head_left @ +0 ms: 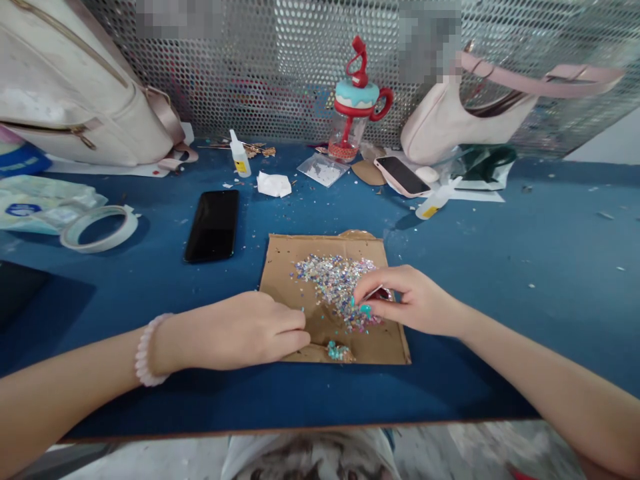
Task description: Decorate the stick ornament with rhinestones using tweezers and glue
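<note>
On a cardboard sheet (285,257) lies a spread pile of small glittering rhinestones (333,277). My left hand (240,330) is closed at the sheet's left side, its fingers pinching a thin stick (318,347). At that stick's far end sits a small cluster of turquoise and gold stones (340,351), low over the front of the cardboard. My right hand (407,300), with turquoise nails, pinches a thin silver tool (373,292) above the right side of the pile. Its exact kind and tip are partly hidden by the fingers.
Behind the cardboard are a black phone (213,225), a glue bottle (240,155), a crumpled white paper (274,185), a lidded cup (350,113), a pink-cased phone (403,176) and another bottle (434,202). A tape roll (100,230) and backpack (75,87) stand left; a handbag (465,120) stands right.
</note>
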Demonstrator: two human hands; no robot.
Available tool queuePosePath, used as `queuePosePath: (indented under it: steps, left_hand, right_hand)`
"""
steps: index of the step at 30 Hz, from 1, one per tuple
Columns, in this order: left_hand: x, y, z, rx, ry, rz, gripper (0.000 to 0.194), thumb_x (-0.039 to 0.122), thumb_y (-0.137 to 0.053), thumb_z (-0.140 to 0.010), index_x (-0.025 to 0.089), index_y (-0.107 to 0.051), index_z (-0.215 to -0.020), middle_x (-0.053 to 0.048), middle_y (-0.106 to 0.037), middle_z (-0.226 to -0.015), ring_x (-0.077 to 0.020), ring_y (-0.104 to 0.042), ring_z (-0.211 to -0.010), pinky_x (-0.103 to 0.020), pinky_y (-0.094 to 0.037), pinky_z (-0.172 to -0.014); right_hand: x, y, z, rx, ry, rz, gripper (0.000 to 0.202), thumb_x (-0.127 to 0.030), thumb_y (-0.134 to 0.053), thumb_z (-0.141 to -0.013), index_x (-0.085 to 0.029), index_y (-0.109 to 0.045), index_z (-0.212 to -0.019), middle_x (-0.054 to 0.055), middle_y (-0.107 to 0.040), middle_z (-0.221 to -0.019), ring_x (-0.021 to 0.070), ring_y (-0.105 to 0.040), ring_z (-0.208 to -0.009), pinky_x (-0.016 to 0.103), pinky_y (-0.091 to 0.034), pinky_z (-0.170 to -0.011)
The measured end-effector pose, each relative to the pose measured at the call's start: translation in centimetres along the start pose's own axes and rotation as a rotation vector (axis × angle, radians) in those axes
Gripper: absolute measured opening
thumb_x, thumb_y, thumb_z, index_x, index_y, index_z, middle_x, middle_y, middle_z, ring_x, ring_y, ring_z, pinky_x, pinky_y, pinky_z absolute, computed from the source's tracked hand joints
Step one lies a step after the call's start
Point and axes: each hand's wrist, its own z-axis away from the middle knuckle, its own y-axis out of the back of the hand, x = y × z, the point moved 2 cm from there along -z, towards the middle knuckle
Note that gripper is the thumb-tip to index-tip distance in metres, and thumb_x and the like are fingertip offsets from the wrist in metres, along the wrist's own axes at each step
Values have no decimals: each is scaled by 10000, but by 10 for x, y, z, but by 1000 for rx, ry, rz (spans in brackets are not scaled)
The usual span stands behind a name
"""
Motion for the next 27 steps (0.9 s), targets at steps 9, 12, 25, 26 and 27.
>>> queuePosePath:
  steps: [9,12,25,26,27]
  left_hand:
    - [-1,2,3,-11,-39,-100,197,187,-412,-986,212,-584,-894,12,-606,-770,-134,-501,-613,-334,-243,-557]
    - [-1,2,3,8,-27,-88,180,201,-438,-981,213,-588,-882,17,-608,-771,-127,-501,-615,-330,-258,-560]
    - [-3,3,11,53,-27,17,228,168,-403,-982,216,-620,-930,14,-615,-770,-121,-502,-602,-313,-259,-544]
    - [-4,2,12,46,-15,38,217,176,-408,-984,217,-617,-941,16,-618,-778,-120,-505,-608,-309,-262,-549]
    - [-4,1,13,39,-2,54,207,184,-412,-984,216,-613,-945,19,-617,-779,-119,-505,-609,-306,-264,-552]
  right_hand:
    - [5,-7,3,-3,-142,-527,213,-398,-486,-952,-186,-487,-973,21,-642,-750,91,-566,-593,219,-472,-548]
    - [4,-5,3,30,-129,-346,157,-320,-580,-892,-180,-512,-887,-2,-593,-735,80,-538,-588,200,-444,-530]
    - [-5,-4,-11,68,63,100,37,-190,-643,-826,-179,-656,-793,1,-691,-730,99,-621,-649,212,-479,-599]
    - [-5,-4,-14,64,108,103,38,-185,-648,-830,-179,-662,-795,13,-708,-779,112,-650,-716,227,-502,-663]
    - [-6,-3,-17,57,142,95,34,-179,-650,-833,-179,-665,-802,28,-723,-839,125,-672,-790,242,-516,-731]
